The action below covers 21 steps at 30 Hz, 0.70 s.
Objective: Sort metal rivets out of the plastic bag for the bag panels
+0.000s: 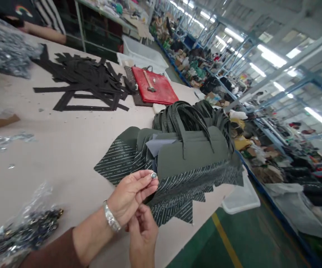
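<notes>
My left hand (131, 193), with a silver bracelet (111, 216) at its wrist, pinches a small round metal piece (153, 175) between thumb and forefinger. Just below it, my right hand (144, 229) is closed, its fingertips pressed together near the left palm. Whatever they hold, if anything, is hidden. Behind both hands lies a stack of dark green bag panels (191, 149) with strap handles (181, 119) and a striped, lettered lining (121, 160). The metal piece appears in front of the stack's near left edge.
Black fabric strips (91, 80) are heaped across the table (93, 137). A hammer (149, 81) rests on a red pad (156, 89). Metal parts lie in piles at left, including a plastic bag of them (24, 230). Another person's arm (45, 33) shows at upper left.
</notes>
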Motion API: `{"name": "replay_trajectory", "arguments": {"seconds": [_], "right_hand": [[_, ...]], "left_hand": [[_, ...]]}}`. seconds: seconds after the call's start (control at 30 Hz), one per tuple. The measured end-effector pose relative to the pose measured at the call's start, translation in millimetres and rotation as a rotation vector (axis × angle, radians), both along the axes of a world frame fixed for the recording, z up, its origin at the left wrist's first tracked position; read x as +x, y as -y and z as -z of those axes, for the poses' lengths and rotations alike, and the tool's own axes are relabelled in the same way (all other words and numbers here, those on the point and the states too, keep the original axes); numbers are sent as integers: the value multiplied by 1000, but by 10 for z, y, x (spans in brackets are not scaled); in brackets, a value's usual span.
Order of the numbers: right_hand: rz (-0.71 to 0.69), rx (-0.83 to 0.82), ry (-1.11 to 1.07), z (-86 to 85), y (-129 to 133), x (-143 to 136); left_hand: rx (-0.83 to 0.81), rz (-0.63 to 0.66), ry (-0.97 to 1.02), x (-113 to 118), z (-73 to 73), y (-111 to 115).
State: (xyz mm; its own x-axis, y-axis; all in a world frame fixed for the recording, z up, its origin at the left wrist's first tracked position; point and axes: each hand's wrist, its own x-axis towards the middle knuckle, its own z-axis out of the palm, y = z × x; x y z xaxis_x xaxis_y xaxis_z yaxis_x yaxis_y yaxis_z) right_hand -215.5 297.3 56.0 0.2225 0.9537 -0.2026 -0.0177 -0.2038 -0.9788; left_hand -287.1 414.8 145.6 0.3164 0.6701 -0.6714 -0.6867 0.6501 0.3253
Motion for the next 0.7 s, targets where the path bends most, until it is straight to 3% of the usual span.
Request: {"name": "replay_trajectory", "arguments": {"seconds": [0.2,0.5,0.6,0.7], "right_hand": [[7,-141,-62,204,88,57],[18,-135,-51,384,51,150],[20,-90,32,326,73,179],[79,119,203,90,69,293]], "left_hand": [[49,-85,-225,333,143,-132],[57,-74,-308,372,261,-149],[57,-42,-287,326,281,-145],[64,-8,-257,289,284,-102]]}}
